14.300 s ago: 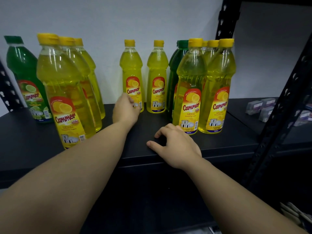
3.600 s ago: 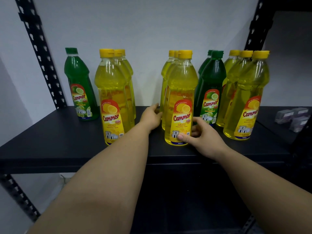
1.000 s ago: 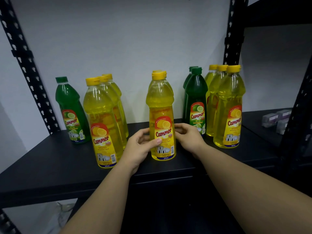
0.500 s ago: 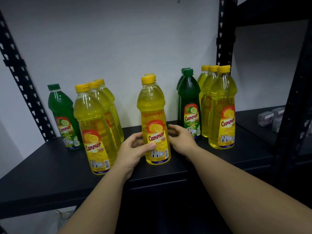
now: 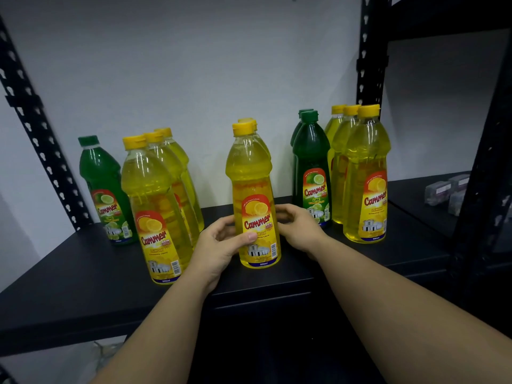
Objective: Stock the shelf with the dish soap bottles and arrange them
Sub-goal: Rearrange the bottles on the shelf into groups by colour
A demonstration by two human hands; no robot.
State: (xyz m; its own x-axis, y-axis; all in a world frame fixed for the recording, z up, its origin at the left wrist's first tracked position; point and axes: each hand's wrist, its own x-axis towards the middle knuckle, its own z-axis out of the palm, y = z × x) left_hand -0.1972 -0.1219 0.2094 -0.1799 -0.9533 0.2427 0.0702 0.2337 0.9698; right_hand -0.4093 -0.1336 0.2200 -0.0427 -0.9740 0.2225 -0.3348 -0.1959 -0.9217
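Since the frame half a second before, your view had drawn slightly nearer and the middle lemon bottle (image 5: 256,206) sat a touch higher in it, while your grip on it looked unchanged. Your left hand (image 5: 221,245) curled round the bottle's lower left side, thumb pressed across the label; your right hand (image 5: 297,231) cupped the right side, fingers bent behind the bottle, so how firmly they pressed could not be told. That bottle stood upright near the front of the black shelf (image 5: 69,286), with another yellow one close behind it. To its left stood a row of three lemon bottles (image 5: 155,206) and a lone green lime bottle (image 5: 104,189); to its right, two lime bottles (image 5: 311,176) and three more lemon ones (image 5: 363,176). Full of liquid, the bottle probably felt heavy and bottom-steady, its smooth plastic somewhat slippery and slightly yielding. Holding it low at the labelled waist, as you did, likely suited sliding it straight without tipping.
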